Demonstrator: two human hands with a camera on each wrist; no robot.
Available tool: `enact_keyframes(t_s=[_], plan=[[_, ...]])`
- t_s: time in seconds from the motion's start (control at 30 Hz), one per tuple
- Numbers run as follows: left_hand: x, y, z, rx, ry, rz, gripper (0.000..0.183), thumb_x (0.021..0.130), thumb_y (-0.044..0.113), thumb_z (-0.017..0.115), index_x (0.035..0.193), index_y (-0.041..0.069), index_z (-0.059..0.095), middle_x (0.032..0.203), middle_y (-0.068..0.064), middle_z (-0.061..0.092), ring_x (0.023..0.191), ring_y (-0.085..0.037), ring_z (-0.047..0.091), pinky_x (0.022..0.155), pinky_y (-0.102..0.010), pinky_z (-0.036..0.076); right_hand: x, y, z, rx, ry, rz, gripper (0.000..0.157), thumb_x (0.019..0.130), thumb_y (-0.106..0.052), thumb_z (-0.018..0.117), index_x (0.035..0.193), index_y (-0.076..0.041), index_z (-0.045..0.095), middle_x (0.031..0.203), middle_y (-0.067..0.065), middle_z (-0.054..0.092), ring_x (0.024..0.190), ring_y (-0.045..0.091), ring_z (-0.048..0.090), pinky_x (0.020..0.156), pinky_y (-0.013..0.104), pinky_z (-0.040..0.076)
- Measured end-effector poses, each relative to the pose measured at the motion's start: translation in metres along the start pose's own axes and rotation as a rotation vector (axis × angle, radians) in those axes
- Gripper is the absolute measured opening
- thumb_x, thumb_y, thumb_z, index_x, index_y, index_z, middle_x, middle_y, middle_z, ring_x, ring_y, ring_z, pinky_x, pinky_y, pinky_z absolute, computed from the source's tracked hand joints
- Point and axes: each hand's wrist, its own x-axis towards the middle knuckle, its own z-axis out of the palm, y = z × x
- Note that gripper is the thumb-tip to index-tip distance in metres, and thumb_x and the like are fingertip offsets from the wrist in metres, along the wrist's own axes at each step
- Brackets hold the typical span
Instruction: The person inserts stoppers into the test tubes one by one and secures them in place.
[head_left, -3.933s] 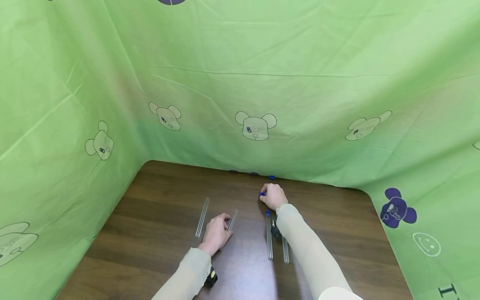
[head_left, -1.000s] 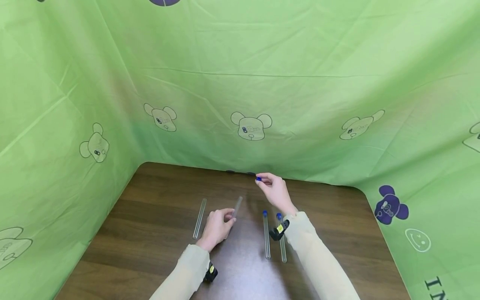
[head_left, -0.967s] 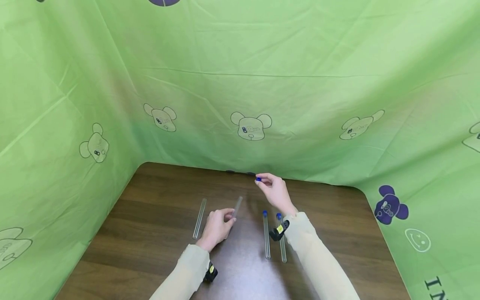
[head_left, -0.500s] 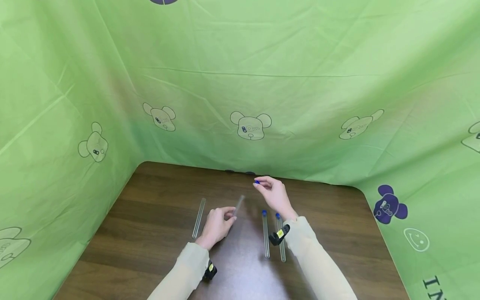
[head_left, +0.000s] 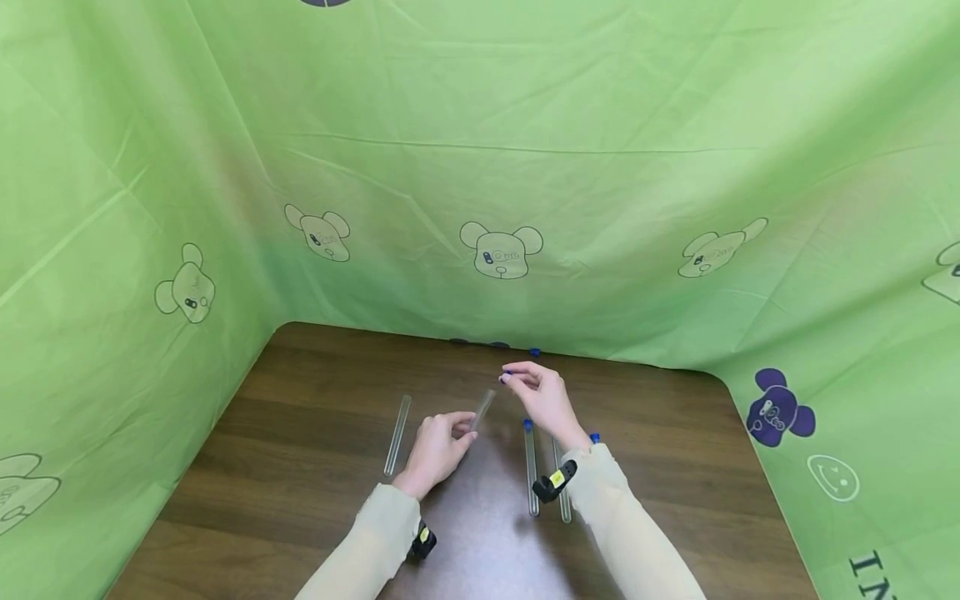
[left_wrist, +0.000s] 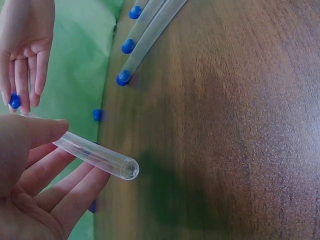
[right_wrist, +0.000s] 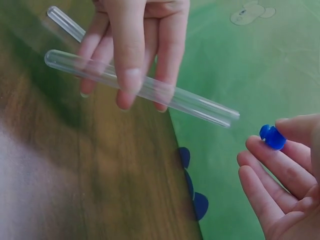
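My left hand [head_left: 437,454] pinches a clear test tube [right_wrist: 200,109] between thumb and fingers. The tube is raised off the table and tilted, its open mouth towards my right hand. My right hand [head_left: 547,404] pinches a small blue stopper [right_wrist: 273,138] between thumb and index finger. In the right wrist view, a short gap separates stopper and tube mouth. Another uncapped test tube [head_left: 398,435] lies on the table left of my left hand. Blue-capped test tubes [head_left: 531,471] lie under and beside my right forearm, which partly hides them; the left wrist view shows three blue ends.
A loose blue stopper [head_left: 535,352] sits at the table's far edge, beyond my right hand. The brown wooden table [head_left: 315,400] is enclosed at the back and sides by a green printed cloth [head_left: 420,183].
My right hand has picked up a stopper, lifted it, then come nearer to my left hand. My left hand has raised the tube, and its mouth has shifted slightly right.
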Motion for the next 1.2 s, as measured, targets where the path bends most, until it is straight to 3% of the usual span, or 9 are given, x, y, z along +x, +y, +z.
enact_keyframes(t_s=[0.33,0.7,0.97,1.2], plan=[[-0.001,0.005,0.001,-0.002,-0.025,-0.011,0.029,0.090,0.008,0.078,0.119,0.005,0.075,0.093,-0.003,0.077,0.078,-0.006,0.071,0.069,-0.026,0.055,-0.009,0.000,0.007,0.077,-0.011,0.015,0.024,0.100,-0.006,0.065,0.121,0.002,0.070,0.109,0.016,0.074,0.102,0.034,0.071,0.089,0.032,0.055],[-0.002,0.008,0.002,-0.007,-0.039,-0.010,0.029,0.091,0.009,0.077,0.119,0.006,0.075,0.094,-0.004,0.077,0.075,-0.004,0.070,0.067,-0.024,0.054,-0.015,0.003,0.012,0.096,-0.005,0.043,0.022,0.100,-0.005,0.064,0.119,0.003,0.071,0.109,0.017,0.074,0.096,0.035,0.072,0.086,0.042,0.057],[-0.002,0.009,0.002,0.003,-0.047,-0.006,0.029,0.091,0.009,0.077,0.120,0.007,0.075,0.095,-0.003,0.077,0.075,-0.004,0.070,0.066,-0.024,0.054,-0.016,0.002,0.016,0.109,-0.012,0.026,0.023,0.102,-0.001,0.059,0.119,0.012,0.067,0.109,0.026,0.071,0.100,0.044,0.069,0.086,0.046,0.056],[-0.002,0.009,0.002,0.004,-0.044,0.012,0.028,0.090,0.008,0.077,0.118,0.004,0.075,0.094,-0.005,0.077,0.075,-0.005,0.071,0.066,-0.024,0.054,-0.020,0.005,0.022,0.079,0.016,0.006,0.026,0.103,-0.007,0.061,0.126,0.002,0.070,0.107,0.017,0.074,0.094,0.033,0.072,0.083,0.037,0.058]])
